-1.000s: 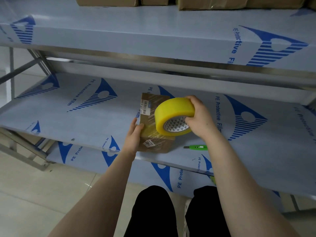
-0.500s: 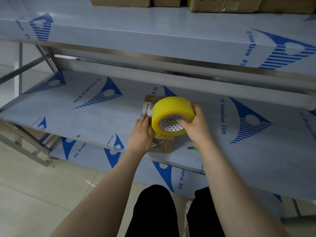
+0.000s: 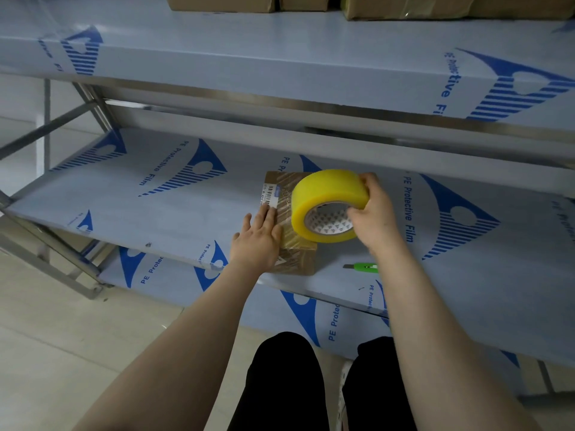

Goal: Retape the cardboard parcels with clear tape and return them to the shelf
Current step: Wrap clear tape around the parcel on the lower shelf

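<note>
The left hand (image 3: 259, 241) is no longer at the parcel's (image 3: 298, 259) left edge. It now lies flat on the parcel's top, its fingers (image 3: 269, 217) stretched out straight and reaching the barcode label (image 3: 270, 194). The tape roll (image 3: 326, 194), gripped by the right hand (image 3: 373, 213), now sits further right and further back over the parcel. The green cutter (image 3: 364, 266), mostly hidden half a second ago, shows again beside the right wrist.

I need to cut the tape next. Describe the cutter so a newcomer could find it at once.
Look at the middle shelf covered in blue-printed film. Near its front edge, just right of the brown parcel, lies the cutter. It is the only bright green thing there.
</note>
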